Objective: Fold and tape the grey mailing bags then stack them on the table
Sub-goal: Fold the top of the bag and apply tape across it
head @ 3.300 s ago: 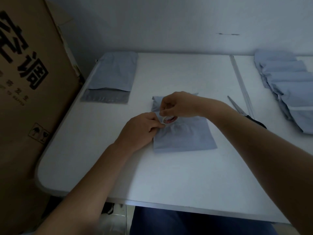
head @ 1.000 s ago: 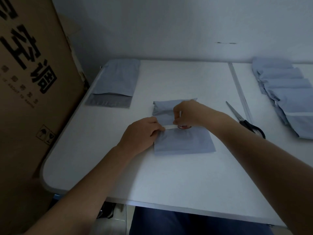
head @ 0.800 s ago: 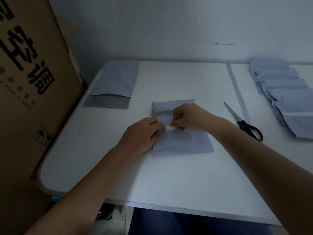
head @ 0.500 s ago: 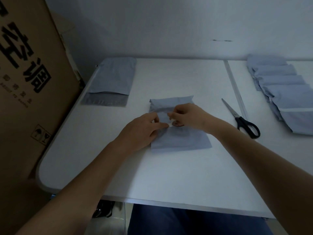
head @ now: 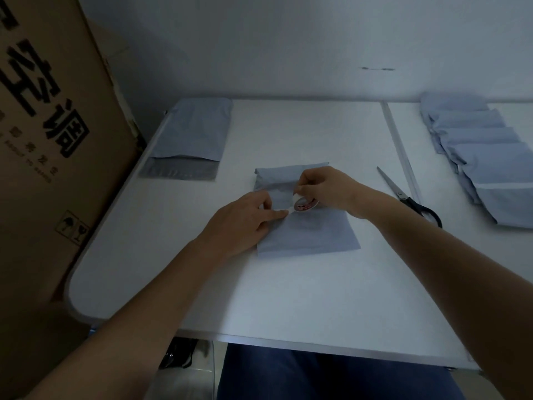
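A folded grey mailing bag (head: pixel 308 235) lies flat in the middle of the white table (head: pixel 259 298). My right hand (head: pixel 323 187) grips a small roll of tape (head: pixel 305 204) just above the bag's fold. My left hand (head: pixel 245 220) rests on the bag's left edge, its fingertips pressing a short white strip of tape onto the bag beside the roll. An unfolded grey bag (head: pixel 191 137) lies at the table's far left. Several folded bags (head: pixel 484 157) overlap in a row at the far right.
Black-handled scissors (head: pixel 409 194) lie right of the bag, beside the seam (head: pixel 401 157) between the two tabletops. A tall cardboard box (head: pixel 49 157) stands against the table's left side. A wall closes off the back.
My right hand had drawn the roll right along the fold; it has since come back left and lifted so the roll's face shows. My left hand stays on the tape end.
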A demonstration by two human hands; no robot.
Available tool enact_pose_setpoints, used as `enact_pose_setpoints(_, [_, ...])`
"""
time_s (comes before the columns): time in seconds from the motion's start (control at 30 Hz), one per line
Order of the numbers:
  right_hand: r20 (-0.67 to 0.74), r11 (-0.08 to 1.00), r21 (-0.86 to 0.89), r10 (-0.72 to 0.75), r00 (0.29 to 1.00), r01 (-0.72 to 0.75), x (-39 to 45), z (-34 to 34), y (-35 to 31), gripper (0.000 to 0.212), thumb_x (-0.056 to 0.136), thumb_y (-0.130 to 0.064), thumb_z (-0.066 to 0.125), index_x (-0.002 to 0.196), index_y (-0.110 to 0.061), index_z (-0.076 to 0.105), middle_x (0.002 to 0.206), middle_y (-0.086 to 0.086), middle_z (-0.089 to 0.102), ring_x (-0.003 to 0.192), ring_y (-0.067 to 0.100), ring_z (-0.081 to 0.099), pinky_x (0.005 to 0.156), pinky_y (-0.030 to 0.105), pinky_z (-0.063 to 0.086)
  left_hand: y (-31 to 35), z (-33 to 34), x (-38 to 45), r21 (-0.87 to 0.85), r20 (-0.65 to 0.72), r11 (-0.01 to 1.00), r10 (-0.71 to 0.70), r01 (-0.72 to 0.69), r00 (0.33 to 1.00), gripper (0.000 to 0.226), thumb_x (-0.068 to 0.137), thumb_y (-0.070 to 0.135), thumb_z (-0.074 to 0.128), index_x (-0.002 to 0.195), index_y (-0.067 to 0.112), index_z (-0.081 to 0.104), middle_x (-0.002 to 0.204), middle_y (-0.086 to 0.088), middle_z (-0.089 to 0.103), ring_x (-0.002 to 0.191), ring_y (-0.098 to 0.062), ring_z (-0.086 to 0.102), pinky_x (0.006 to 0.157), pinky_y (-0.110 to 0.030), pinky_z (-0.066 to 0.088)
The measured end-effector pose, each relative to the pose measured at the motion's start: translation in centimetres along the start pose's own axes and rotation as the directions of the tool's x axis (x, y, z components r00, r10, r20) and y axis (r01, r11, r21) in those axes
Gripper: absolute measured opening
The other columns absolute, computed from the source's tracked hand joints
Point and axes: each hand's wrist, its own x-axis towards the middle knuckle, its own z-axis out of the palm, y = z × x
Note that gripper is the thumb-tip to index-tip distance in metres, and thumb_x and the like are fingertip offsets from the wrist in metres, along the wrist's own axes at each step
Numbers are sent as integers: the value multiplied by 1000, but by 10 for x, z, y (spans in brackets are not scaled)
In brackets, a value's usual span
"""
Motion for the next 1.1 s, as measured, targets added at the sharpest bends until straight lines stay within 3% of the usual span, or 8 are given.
enact_pose_setpoints(0.2, [-4,985,-169,-27,1000,26,-3,-4,-7,16,89,-21,63,73,-22,61,70,-8,57,64,5,51,59,20,38,0,1,2,6,7,1000,-3,3,1000,41,85,14,66,124,30,65,98,-2,56,83,-19,53,55,-24,34])
enact_pose_setpoints(0.37, [5,962,-271,-41,999,40,-3,-9,-10,9,90,-23,62,87,-17,67,70,-9,57,62,1,49,51,13,34,1,0,1,11,-2,1000,-3,3,1000,41,86,15,64,124,31,65,101,-2,57,84,-19,54,54,-24,33])
enact_pose_setpoints(0.5, [13,940,-335,-60,998,61,-4,-11,-10,7,90,-23,62,85,-19,65,71,-12,54,64,0,48,52,13,33,1,-1,1,7,-8,1000,-7,7,1000,38,87,19,59,122,30,65,100,-2,57,83,-18,55,55,-22,32])
enact_pose_setpoints(0.77, [30,888,-450,-88,996,92,-5,-14,-10,8,89,-22,62,82,-20,64,75,-8,57,67,3,48,54,11,33,3,-2,0,-4,-20,1000,-5,5,1000,41,83,12,68,121,29,66,99,-3,58,84,-19,56,54,-21,34])
enact_pose_setpoints(0.9, [24,872,-480,-96,995,96,-6,-13,-9,8,89,-20,62,88,-16,68,84,-4,60,80,11,53,58,9,35,2,-1,-2,-9,-18,1000,-11,11,1000,41,85,14,65,123,30,65,100,-2,56,86,-18,54,54,-23,34])
enact_pose_setpoints(1.1, [23,841,-531,-114,993,108,-7,-14,-7,9,89,-19,60,89,-14,68,83,-3,60,79,11,52,55,9,34,0,1,-2,-21,-5,1000,-4,4,1000,40,88,19,59,125,31,63,102,-2,55,86,-18,52,53,-25,38])
